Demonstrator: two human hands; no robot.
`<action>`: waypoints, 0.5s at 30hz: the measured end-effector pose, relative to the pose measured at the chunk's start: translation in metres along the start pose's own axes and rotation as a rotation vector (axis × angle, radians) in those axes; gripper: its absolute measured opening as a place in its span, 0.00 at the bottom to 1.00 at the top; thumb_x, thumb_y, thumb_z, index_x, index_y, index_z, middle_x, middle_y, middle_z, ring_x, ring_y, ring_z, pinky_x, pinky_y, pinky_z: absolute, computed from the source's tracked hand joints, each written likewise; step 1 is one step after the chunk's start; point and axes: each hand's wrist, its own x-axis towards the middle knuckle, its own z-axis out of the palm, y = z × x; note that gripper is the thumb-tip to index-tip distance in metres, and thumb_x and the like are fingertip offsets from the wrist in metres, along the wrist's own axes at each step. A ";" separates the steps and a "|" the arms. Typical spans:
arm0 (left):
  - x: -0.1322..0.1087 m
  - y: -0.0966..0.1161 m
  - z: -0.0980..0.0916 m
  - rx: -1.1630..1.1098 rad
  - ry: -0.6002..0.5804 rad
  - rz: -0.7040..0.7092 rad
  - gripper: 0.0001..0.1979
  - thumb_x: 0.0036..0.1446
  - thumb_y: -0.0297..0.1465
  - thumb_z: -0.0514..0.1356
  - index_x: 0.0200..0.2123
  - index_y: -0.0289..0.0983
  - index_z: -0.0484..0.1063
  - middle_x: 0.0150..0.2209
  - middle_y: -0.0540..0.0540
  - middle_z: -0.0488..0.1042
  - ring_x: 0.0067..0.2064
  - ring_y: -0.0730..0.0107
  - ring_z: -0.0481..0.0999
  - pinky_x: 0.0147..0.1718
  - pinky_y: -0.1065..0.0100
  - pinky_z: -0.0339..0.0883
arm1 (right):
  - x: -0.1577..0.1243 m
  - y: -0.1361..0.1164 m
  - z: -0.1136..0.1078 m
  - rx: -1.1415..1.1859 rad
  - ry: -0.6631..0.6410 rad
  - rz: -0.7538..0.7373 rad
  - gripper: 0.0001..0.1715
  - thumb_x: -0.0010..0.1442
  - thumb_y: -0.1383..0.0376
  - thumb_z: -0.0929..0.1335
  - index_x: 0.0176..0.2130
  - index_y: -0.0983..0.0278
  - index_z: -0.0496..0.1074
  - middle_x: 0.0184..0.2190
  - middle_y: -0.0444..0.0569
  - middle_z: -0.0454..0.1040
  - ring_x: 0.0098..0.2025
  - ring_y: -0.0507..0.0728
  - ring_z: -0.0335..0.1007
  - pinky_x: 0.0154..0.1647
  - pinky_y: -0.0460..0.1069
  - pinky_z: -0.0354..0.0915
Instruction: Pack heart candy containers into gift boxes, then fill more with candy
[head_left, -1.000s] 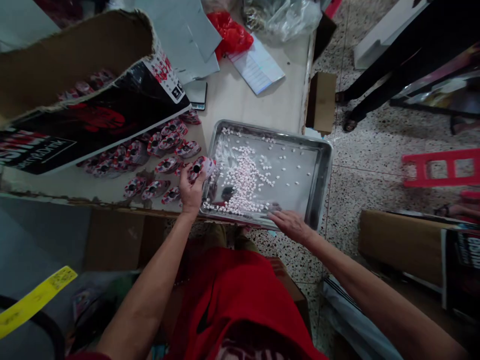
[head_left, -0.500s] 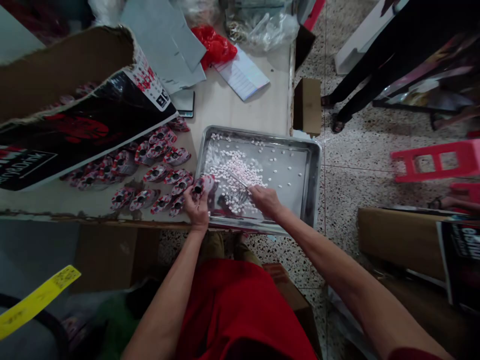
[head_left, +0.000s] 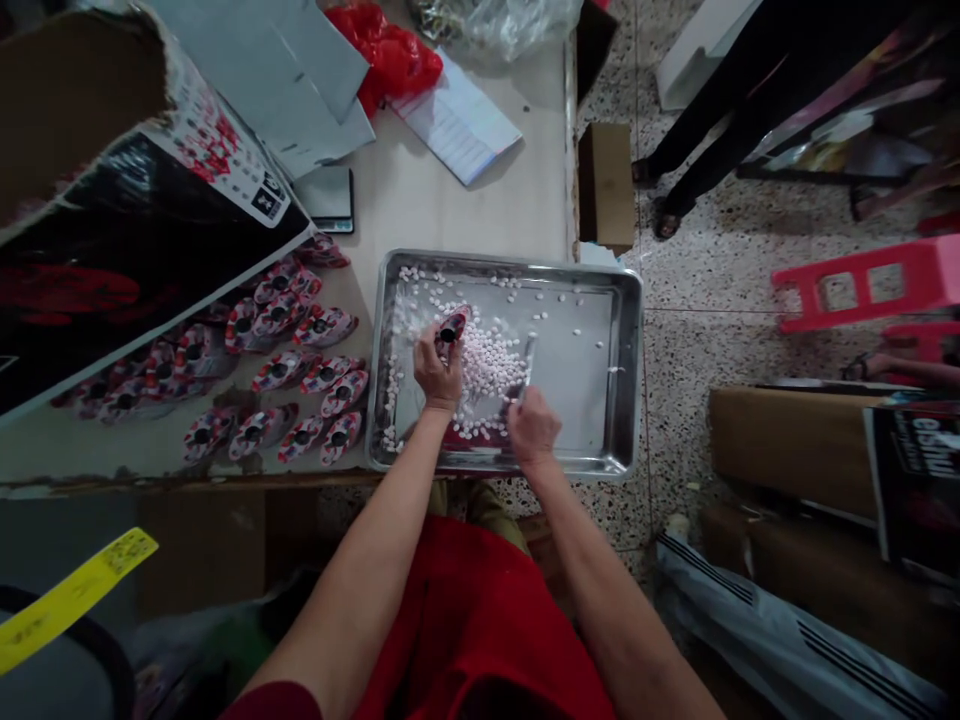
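Note:
My left hand (head_left: 437,372) is closed around a small red-and-white printed pouch (head_left: 456,322) with a dark round opening facing up. It hovers over the left part of a shallow metal tray (head_left: 631,380). A heap of small white tablet-like pieces (head_left: 491,365) lies in that tray, with single ones scattered around. My right hand (head_left: 534,425) is a fist around a thin pale tool (head_left: 531,352), whose kind I cannot make out. The tool stands at the right edge of the heap. Several similar pouches (head_left: 279,370) sit on the table left of the tray.
A large black carton (head_left: 150,225) stands at the left. Behind the tray are a sheet of paper (head_left: 465,125), a red plastic bag (head_left: 386,50) and a small flat device (head_left: 330,198). On the right, a person's legs (head_left: 712,130) and a pink stool (head_left: 862,285) are on the floor.
My left hand has moved right with the pouch, from the tray's left edge to above the heap. My right hand has shifted with the tool to the heap's right edge. The view has also shifted.

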 end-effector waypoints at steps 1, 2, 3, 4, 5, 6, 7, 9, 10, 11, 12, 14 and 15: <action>-0.006 0.007 0.005 -0.032 -0.020 -0.003 0.26 0.67 0.48 0.60 0.61 0.38 0.68 0.59 0.32 0.74 0.62 0.52 0.74 0.63 0.52 0.66 | 0.000 -0.013 0.004 0.043 -0.014 -0.019 0.09 0.67 0.68 0.63 0.44 0.65 0.72 0.36 0.55 0.78 0.31 0.56 0.69 0.30 0.49 0.50; -0.012 0.013 0.011 -0.074 -0.048 -0.007 0.26 0.68 0.47 0.59 0.61 0.38 0.67 0.60 0.33 0.74 0.62 0.53 0.74 0.62 0.53 0.67 | 0.000 -0.023 0.008 0.091 -0.024 -0.038 0.10 0.68 0.67 0.63 0.45 0.65 0.73 0.36 0.56 0.78 0.32 0.57 0.70 0.31 0.49 0.52; -0.017 0.019 0.016 -0.121 -0.081 -0.017 0.26 0.68 0.47 0.59 0.62 0.39 0.66 0.60 0.33 0.73 0.62 0.54 0.74 0.62 0.54 0.68 | 0.000 -0.029 0.012 0.145 -0.031 -0.056 0.12 0.68 0.66 0.63 0.47 0.66 0.73 0.36 0.56 0.79 0.33 0.58 0.71 0.32 0.49 0.54; -0.022 0.025 0.021 -0.172 -0.116 -0.037 0.26 0.69 0.47 0.58 0.63 0.40 0.65 0.61 0.35 0.72 0.62 0.55 0.74 0.62 0.55 0.68 | 0.001 -0.033 0.015 0.208 -0.033 -0.071 0.14 0.69 0.64 0.62 0.49 0.66 0.73 0.37 0.56 0.79 0.34 0.59 0.72 0.34 0.49 0.57; -0.025 0.030 0.025 -0.221 -0.145 -0.069 0.25 0.69 0.46 0.57 0.63 0.41 0.63 0.61 0.36 0.72 0.62 0.57 0.74 0.61 0.55 0.69 | 0.002 -0.035 0.017 0.283 -0.035 -0.077 0.15 0.69 0.63 0.62 0.50 0.65 0.73 0.37 0.56 0.80 0.36 0.59 0.73 0.36 0.49 0.59; -0.027 0.034 0.028 -0.265 -0.161 -0.111 0.24 0.70 0.46 0.56 0.64 0.43 0.62 0.60 0.38 0.73 0.60 0.59 0.75 0.60 0.56 0.70 | 0.004 -0.034 0.019 0.371 -0.039 -0.072 0.16 0.68 0.61 0.63 0.50 0.64 0.74 0.38 0.55 0.80 0.37 0.59 0.74 0.38 0.49 0.61; -0.028 0.038 0.030 -0.302 -0.165 -0.155 0.23 0.71 0.45 0.55 0.64 0.43 0.62 0.60 0.39 0.73 0.59 0.60 0.76 0.60 0.57 0.70 | 0.006 -0.032 0.021 0.478 -0.052 -0.054 0.15 0.67 0.61 0.63 0.49 0.63 0.74 0.38 0.53 0.80 0.38 0.59 0.74 0.39 0.49 0.63; -0.025 0.044 0.026 -0.356 -0.176 -0.216 0.22 0.71 0.45 0.56 0.62 0.43 0.62 0.57 0.40 0.74 0.56 0.62 0.77 0.58 0.59 0.71 | 0.009 -0.024 0.021 0.744 -0.114 0.000 0.16 0.61 0.61 0.65 0.47 0.62 0.74 0.38 0.49 0.80 0.37 0.57 0.74 0.41 0.48 0.66; -0.021 0.046 0.021 -0.366 -0.190 -0.230 0.21 0.70 0.45 0.57 0.61 0.42 0.64 0.56 0.41 0.76 0.55 0.62 0.78 0.57 0.60 0.71 | 0.010 -0.019 0.020 0.881 -0.160 0.031 0.17 0.58 0.60 0.66 0.46 0.62 0.74 0.37 0.47 0.80 0.36 0.56 0.73 0.40 0.48 0.67; -0.016 0.046 0.013 -0.354 -0.208 -0.232 0.21 0.69 0.45 0.60 0.59 0.41 0.66 0.53 0.42 0.77 0.53 0.62 0.79 0.56 0.61 0.72 | 0.010 -0.013 0.017 1.004 -0.209 0.059 0.18 0.56 0.60 0.67 0.46 0.63 0.74 0.35 0.45 0.79 0.34 0.54 0.72 0.38 0.47 0.67; -0.008 0.046 0.003 -0.317 -0.224 -0.218 0.21 0.67 0.45 0.63 0.57 0.41 0.68 0.51 0.43 0.78 0.51 0.61 0.79 0.54 0.61 0.72 | 0.009 -0.008 0.012 1.103 -0.252 0.080 0.19 0.54 0.59 0.68 0.45 0.63 0.74 0.33 0.43 0.78 0.33 0.54 0.71 0.35 0.46 0.67; 0.010 0.044 -0.021 -0.180 -0.222 -0.148 0.22 0.62 0.43 0.68 0.54 0.40 0.72 0.49 0.43 0.80 0.49 0.58 0.80 0.54 0.60 0.72 | 0.005 0.002 -0.003 1.218 -0.308 0.101 0.21 0.50 0.57 0.71 0.43 0.63 0.75 0.29 0.41 0.75 0.30 0.52 0.68 0.31 0.45 0.66; 0.020 0.042 -0.032 -0.100 -0.215 -0.095 0.22 0.60 0.42 0.70 0.54 0.40 0.74 0.50 0.42 0.80 0.50 0.56 0.80 0.55 0.58 0.71 | 0.001 0.005 -0.013 1.245 -0.329 0.101 0.21 0.49 0.58 0.72 0.43 0.64 0.76 0.28 0.39 0.74 0.28 0.51 0.67 0.29 0.45 0.66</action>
